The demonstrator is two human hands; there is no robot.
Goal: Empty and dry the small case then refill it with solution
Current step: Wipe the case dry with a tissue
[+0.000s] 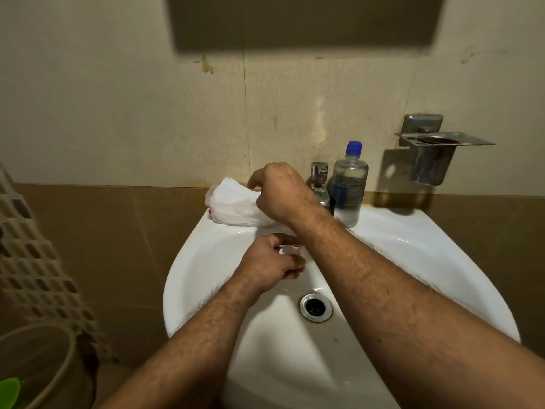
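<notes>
Over the white sink (pixel 206 261), just behind the drain (pixel 316 307): left hand (pixel 269 265) with fingers curled round the small case (pixel 287 250), only a white edge with a hint of red showing between the fingers; contents of the case hidden. Behind the drain on the back rim of the sink: right hand (pixel 280 190), fingers bent and pinching into a white pack of tissues (pixel 233 203), forearm crossing above the left hand. Right of the tissues, behind the drain: metal tap (pixel 319 178). Just right of the tap, upright on the rim: clear bottle (pixel 349 184) with a blue cap, closed, clear solution filling most of it. Further right, on the wall: metal holder (pixel 436 154) with a steel cup; inside of the cup too dark to tell.
</notes>
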